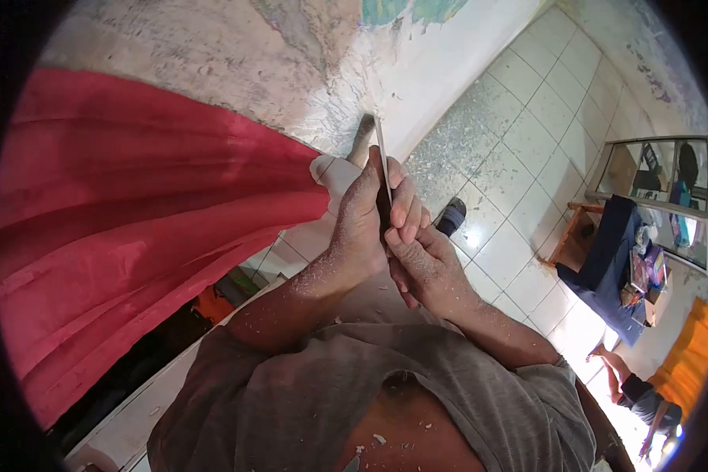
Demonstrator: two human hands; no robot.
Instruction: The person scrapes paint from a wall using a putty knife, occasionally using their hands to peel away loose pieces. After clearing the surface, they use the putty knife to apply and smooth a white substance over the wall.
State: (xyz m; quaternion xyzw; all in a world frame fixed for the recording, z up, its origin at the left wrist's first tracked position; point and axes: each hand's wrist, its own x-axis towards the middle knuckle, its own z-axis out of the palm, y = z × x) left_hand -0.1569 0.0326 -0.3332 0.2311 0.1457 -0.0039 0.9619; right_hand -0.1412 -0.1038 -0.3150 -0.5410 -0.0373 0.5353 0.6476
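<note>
My left hand [362, 216] is closed around a thin flat blade [383, 161], seen nearly edge-on and pointing up and away from my chest. The fingers curl past its far side and the thumb lies along it. Close below, my right hand [433, 271] is closed too, with thumb and fingers pinching at the blade's lower end; the hands overlap there and hide that end. Pale flakes and dust cover both hands and forearms. Just beyond the blade tip is a wall [440, 71] with worn, peeling paint. A tan shape with a dark tip [360, 140] shows beside the left thumb.
A red curtain [157, 181] hangs at the left. White floor tiles [527, 165] at the right are strewn with paint flakes, and a dark slipper [451, 216] stands on them. Farther right are a blue-draped chair [610, 267] with items, a glass-fronted cabinet [653, 177] and another person [645, 401].
</note>
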